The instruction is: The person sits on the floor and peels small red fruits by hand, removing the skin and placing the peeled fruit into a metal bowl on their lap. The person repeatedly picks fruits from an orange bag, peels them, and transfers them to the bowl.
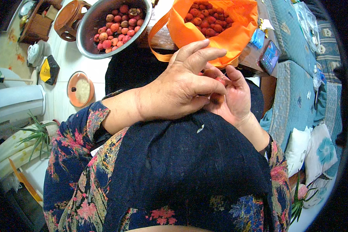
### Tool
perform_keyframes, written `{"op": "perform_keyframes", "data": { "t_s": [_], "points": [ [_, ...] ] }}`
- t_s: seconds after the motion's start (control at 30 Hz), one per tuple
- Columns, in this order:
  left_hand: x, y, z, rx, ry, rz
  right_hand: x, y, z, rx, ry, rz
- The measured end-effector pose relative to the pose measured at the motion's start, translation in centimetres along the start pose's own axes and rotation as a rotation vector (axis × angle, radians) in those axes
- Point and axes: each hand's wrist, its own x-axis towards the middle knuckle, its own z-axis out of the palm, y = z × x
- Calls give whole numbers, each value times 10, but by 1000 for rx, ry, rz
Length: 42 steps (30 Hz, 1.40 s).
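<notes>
My left hand (181, 87) reaches across from the left, back upward, two fingers stretched out and the thumb and index finger bent toward my right hand. Whether it pinches anything is hidden. My right hand (233, 97) is turned palm up beneath it, its fingers curled around small red fruit (220, 80) that look like hawthorns. A dark brownish patch in that palm is too shaded to name. Just beyond the hands, an orange fabric bag (188, 34) gapes, holding many red hawthorns (210, 20). To its left a metal basin (85, 43) contains more red fruit (114, 27).
A smartphone (269, 57) with a lit screen lies at the table's right edge, near a blue packet (258, 38). A wooden stool (71, 18) and an orange plastic dish (90, 98) stand on the floor at left. A blue sofa (295, 95) runs along the right.
</notes>
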Motion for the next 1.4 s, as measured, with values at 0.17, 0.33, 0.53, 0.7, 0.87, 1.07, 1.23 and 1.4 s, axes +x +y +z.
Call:
{"op": "perform_keyframes", "data": {
  "t_s": [0.17, 0.33, 0.53, 0.7, 0.87, 1.07, 1.23, 1.4],
  "points": [
    [-2, -4, 2, -19, -32, 0, 3, 0, -7, 20, -109, 54],
    [-5, -8, 1, -123, -23, -41, 1, -1, -3, -12, 50, 56],
    [-9, -10, -4, -249, -16, -113, 2, 2, -2, 49, -23, 79],
    [-13, -9, -8, -357, 0, -205, 2, 4, -2, 4, -13, 40],
    [-15, -8, -10, -437, 35, -279, -1, 3, 3, -41, 66, 43],
    [-7, -3, -10, -86, 50, -43, 5, 1, 1, 7, -22, 84],
    [-14, -6, -19, -137, 114, -176, -2, -1, 1, -68, 121, 59],
    [-25, -13, -22, -222, 112, -246, 1, -2, 5, 0, -44, 125]
  ]
}}
